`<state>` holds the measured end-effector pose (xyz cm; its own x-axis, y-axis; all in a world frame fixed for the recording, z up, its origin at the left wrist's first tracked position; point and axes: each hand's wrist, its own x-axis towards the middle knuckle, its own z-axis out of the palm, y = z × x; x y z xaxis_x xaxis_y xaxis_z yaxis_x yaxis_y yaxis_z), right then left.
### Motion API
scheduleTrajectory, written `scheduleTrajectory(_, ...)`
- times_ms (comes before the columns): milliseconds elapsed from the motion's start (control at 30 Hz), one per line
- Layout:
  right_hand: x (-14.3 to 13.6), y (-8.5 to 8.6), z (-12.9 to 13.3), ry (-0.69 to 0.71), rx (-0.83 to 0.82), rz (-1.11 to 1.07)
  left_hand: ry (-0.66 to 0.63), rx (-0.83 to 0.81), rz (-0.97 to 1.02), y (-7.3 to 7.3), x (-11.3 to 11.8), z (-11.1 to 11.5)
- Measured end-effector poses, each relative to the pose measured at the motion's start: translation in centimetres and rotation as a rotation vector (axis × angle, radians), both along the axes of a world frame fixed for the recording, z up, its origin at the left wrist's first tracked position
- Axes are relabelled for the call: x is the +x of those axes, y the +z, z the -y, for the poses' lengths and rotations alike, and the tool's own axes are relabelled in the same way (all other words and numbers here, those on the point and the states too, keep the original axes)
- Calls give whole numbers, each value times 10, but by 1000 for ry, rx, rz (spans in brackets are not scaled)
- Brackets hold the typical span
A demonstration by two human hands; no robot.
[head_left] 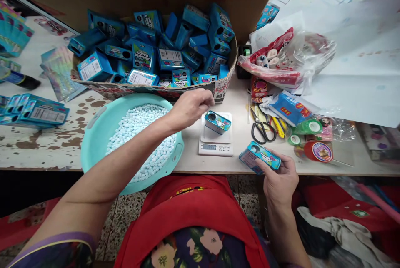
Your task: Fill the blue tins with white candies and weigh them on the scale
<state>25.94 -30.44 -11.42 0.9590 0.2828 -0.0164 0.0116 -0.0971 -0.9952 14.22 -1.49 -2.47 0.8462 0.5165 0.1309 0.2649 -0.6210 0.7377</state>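
Note:
My right hand [281, 178] grips a blue candy box [260, 157] at the table's front edge, with its round hole facing up. Over the back of a small white scale [204, 138] hangs my left hand [192, 107], its fingers curled together; what they hold, if anything, is hidden. Just below those fingers, another blue box [218, 122] stands on the scale with its hole uppermost. The scale's display is lit. A turquoise basin [93, 151] of small pale-blue candies [153, 162] lies under my left forearm.
Behind the basin stands a cardboard carton [215, 91] full of blue boxes. Black scissors [262, 130], a yellow cutter [278, 127], green tape [308, 126] and a red-and-clear plastic bag [287, 60] are on the right. More blue boxes [43, 112] stand at the left.

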Motion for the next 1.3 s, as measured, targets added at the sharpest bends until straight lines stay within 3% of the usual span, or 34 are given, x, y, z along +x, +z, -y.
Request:
scheduleTrajectory(133,2,-1,0,-10,-13,16,118,-67,-14,-2,-27,-6)
scheduleTrajectory(267,1,-2,-1,-10,12,29,100,-120,-135,-6,-39,0)
scheduleTrajectory(900,-4,-9,7,-1,13,-8,-193,282,-381,-19,3,42)
scheduleTrajectory(1033,-3,-11,7,6,17,-3,-190,225,-291,-23,4,38)
scheduleTrajectory(1167,0,-16,5,-2,15,23,-20,175,-73,-8,-37,20)
scheduleTrajectory(1300,6,-26,-2,-61,51,38,179,281,-296,3,-116,2)
